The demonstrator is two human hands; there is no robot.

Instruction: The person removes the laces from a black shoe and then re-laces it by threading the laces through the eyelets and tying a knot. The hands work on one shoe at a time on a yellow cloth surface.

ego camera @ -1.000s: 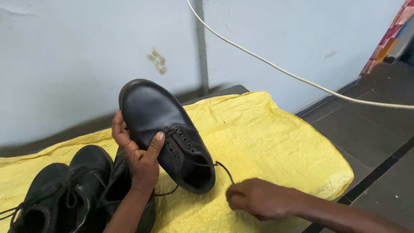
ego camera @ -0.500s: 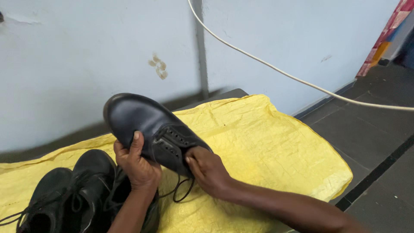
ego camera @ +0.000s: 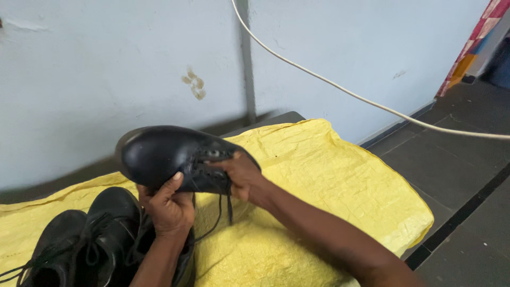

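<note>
A black leather lace-up shoe (ego camera: 159,154) is held in the air above a yellow cloth (ego camera: 329,180), its toe pointing left. My left hand (ego camera: 167,204) grips it from below near the sole. My right hand (ego camera: 239,172) is closed over the lacing area at the shoe's top, with loose black laces (ego camera: 220,212) hanging under it.
Two more black shoes (ego camera: 85,239) lie on the yellow cloth at the lower left. A white cable (ego camera: 340,90) runs across the pale wall. Dark floor tiles (ego camera: 457,159) lie to the right, with a patterned cloth (ego camera: 473,48) at the top right.
The shoe has tipped from upright to nearly level and moved left. My right hand came up from the cloth and took hold of the shoe's lacing area.
</note>
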